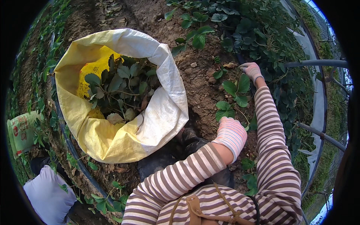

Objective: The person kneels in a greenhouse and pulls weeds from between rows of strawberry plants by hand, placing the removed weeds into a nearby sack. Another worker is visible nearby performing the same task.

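Observation:
My left hand, in a striped knit glove, is curled just below the leaves of a young strawberry plant. Its fingers are turned away, so what they hold is hidden. Farther out, my right hand, gloved too, reaches to the edge of the dense foliage, above another strawberry plant. Its fingertips point left near the soil; whether they pinch anything is unclear. To the left of both hands stands a yellow and white woven sack with its rim rolled down. Pulled leafy plants lie inside it.
A dark hose runs along the left. Beyond it are a printed green and white sack and a person in a pale top. Thick foliage, metal pipes and plastic sheeting border the right. Cracked soil lies between.

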Demonstrator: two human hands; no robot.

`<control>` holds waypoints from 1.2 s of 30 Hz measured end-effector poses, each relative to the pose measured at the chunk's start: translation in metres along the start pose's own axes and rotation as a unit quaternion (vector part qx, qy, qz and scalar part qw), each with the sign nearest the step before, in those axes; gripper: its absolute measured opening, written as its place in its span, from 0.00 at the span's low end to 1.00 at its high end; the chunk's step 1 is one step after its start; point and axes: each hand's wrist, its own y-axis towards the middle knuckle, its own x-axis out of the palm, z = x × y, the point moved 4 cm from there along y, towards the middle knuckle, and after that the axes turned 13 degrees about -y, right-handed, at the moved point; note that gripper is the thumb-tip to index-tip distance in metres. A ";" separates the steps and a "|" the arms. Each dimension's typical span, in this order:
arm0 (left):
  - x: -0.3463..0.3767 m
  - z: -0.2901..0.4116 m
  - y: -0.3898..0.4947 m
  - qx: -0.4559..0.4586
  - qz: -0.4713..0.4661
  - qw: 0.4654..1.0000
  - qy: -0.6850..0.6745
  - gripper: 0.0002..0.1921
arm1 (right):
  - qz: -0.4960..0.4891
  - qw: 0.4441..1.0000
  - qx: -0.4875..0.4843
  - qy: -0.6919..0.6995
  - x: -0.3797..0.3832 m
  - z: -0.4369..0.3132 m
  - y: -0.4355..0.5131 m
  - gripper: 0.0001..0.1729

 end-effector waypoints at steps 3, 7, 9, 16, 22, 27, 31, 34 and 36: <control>-0.001 0.000 0.002 0.007 0.007 1.000 0.001 0.10 | -0.047 0.962 0.133 0.236 0.001 0.014 -0.009 0.19; -0.001 0.000 0.005 0.013 -0.010 1.000 -0.001 0.10 | -0.071 0.987 0.023 -0.145 0.005 -0.028 -0.004 0.32; -0.002 -0.002 0.005 0.012 -0.012 1.000 -0.007 0.11 | -0.089 0.965 0.047 -0.243 0.009 -0.048 -0.007 0.37; -0.007 -0.007 0.003 0.014 -0.005 1.000 -0.023 0.12 | -0.172 0.941 0.055 -0.286 0.007 -0.081 -0.003 0.32; -0.004 -0.005 0.006 0.030 -0.024 0.999 -0.031 0.12 | -0.141 0.946 0.040 -0.291 0.013 -0.079 0.014 0.22; -0.004 -0.005 0.007 0.019 -0.039 0.999 -0.023 0.13 | -0.113 0.928 -0.037 -0.353 0.013 -0.087 0.015 0.15; -0.001 -0.002 0.008 0.009 -0.053 0.998 -0.023 0.15 | -0.105 0.903 -0.092 -0.406 0.015 -0.095 0.017 0.14; 0.001 -0.002 0.010 0.011 -0.051 0.998 -0.024 0.14 | -0.119 0.887 -0.124 -0.428 0.018 -0.090 0.021 0.14; 0.001 -0.003 0.011 0.010 -0.054 0.998 -0.027 0.14 | -0.103 0.882 -0.149 -0.436 0.015 -0.076 0.021 0.13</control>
